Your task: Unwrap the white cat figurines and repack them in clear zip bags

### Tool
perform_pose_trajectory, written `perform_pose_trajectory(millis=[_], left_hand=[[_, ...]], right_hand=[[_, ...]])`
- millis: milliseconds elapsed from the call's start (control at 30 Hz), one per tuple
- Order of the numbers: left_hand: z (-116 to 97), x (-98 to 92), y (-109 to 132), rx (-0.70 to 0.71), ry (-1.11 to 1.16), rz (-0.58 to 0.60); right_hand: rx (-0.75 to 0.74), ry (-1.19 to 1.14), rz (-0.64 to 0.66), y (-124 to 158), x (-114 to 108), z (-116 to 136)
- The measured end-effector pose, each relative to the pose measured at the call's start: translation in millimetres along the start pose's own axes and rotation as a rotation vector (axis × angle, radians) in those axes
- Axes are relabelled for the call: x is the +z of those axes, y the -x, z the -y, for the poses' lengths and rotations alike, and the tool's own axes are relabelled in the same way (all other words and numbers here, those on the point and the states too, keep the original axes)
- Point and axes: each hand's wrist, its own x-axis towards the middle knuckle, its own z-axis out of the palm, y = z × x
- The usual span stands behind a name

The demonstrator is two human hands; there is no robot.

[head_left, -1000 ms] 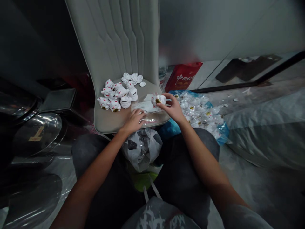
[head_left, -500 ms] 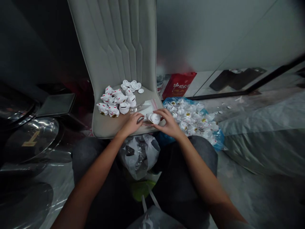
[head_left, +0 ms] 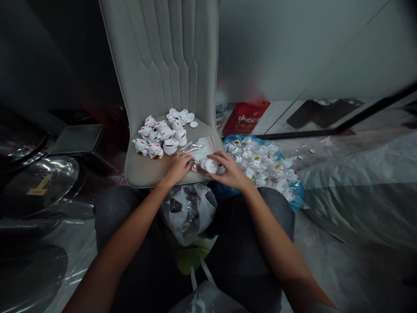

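My right hand (head_left: 230, 171) is curled around a white cat figurine (head_left: 209, 165), its pale round underside turned up. My left hand (head_left: 178, 169) has its fingers pinched on the edge of a clear plastic bag (head_left: 205, 148), which lies on the chair seat just beyond both hands. The bag has a pinkish strip at its far right end. Left of the bag stands a cluster of white cat figurines (head_left: 155, 151) with red ears, some with a dark slot showing. Behind them lie several small white round caps (head_left: 184, 115).
The grey padded chair (head_left: 163, 56) faces me. To its right, a blue bag (head_left: 298, 195) holds several wrapped figurines, near a red bag (head_left: 244, 118). A white plastic bag (head_left: 205, 206) hangs under the seat's front edge. Shiny round metal containers (head_left: 61, 174) stand at left.
My left hand has moved slightly left, and the bag's clear film is pulled up toward it. My right hand keeps the figurine, with little movement. The view has shifted slightly.
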Motion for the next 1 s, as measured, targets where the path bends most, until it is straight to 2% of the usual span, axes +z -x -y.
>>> perform_pose_trajectory(millis=[267,567,800,900,1000], left_hand=[[-8,-11.9,0,0.018,-0.087,-0.045],[-5,-15.9,3,0.052,-0.031,0.031],[-4,-13.7,2,0.051,0.012,0.084],[-7,-15.4,2,0.019,-0.017,0.076],[-10,-17.1,2,0.024,-0.036,0.061]], right_hand=[[-0.013,-0.141,0.073,-1,15,13],[0.041,-0.084,-0.09,-3,1,-2],[0.077,-0.081,-0.13,-3,-1,-2],[0.082,-0.137,-0.102,-3,1,3],[0.054,-0.18,-0.016,-4,3,8]])
